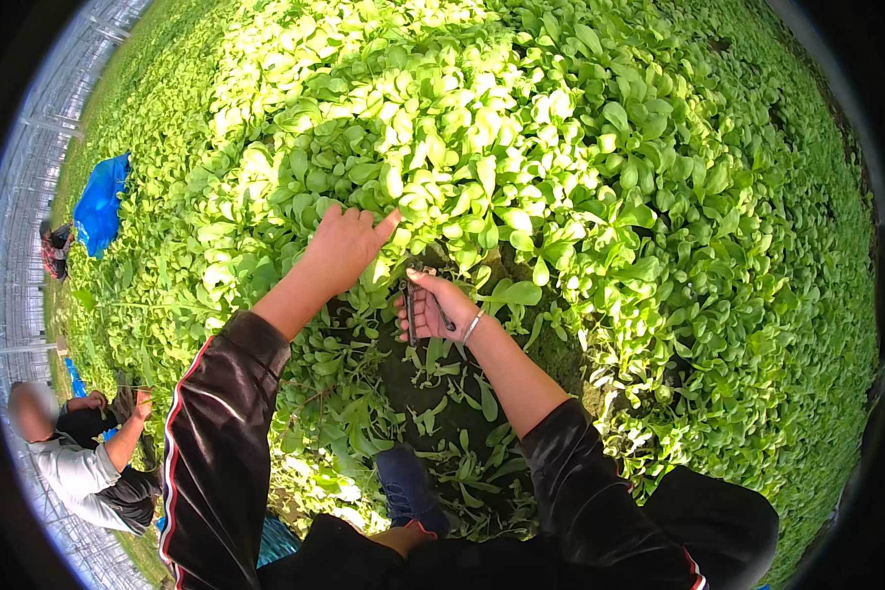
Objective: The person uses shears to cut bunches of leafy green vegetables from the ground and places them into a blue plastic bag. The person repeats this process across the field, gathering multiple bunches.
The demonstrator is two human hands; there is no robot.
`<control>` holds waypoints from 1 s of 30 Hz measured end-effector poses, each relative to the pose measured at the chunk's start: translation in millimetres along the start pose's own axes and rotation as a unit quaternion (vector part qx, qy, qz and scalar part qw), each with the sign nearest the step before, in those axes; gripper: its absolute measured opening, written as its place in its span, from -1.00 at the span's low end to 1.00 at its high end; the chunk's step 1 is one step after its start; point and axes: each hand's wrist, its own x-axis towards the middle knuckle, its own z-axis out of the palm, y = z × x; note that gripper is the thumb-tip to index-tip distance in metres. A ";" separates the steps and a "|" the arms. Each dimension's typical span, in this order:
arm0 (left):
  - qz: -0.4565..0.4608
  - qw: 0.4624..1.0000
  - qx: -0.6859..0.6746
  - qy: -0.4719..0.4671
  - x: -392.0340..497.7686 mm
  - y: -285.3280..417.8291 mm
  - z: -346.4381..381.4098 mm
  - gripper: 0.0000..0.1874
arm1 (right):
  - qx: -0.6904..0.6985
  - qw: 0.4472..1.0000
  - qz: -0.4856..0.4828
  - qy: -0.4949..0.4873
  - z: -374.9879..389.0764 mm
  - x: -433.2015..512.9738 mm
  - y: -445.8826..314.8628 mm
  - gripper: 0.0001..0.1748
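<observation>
My left hand (348,245) is over a dense bed of leafy green plants (442,169), back of the hand up. Its index finger points out to the right against the leaves while the other fingers curl down among them; what lies under the palm is hidden. Just below and to the right, my right hand (436,304) is turned palm up, with a bracelet at the wrist. Across its palm and fingers lies a dark pair of shears (411,313), handles towards me and spread apart. The tips of the shears are hard to make out near the thumb.
Dark soil with loose cut leaves (442,413) lies below my hands, beside my blue shoe (407,487). A person in a light top (81,472) crouches at lower left. Farther off are a blue plastic sheet or bag (102,205) and another person (55,251).
</observation>
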 end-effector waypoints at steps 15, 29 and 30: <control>0.094 0.990 -0.004 0.102 -28.2 37.8 -19.4 -0.85 | 0.023 0.999 -0.031 0.007 -15.5 -51.0 31.7 -0.36; 0.024 0.996 -0.088 0.010 22.8 -3.5 -2.5 -0.66 | -0.026 0.989 -0.065 0.129 -5.0 -39.6 6.9 -0.46; 0.008 0.993 -0.118 0.023 12.5 -8.3 0.7 -0.62 | -0.005 0.990 -0.071 0.123 -3.6 -45.0 14.0 -0.50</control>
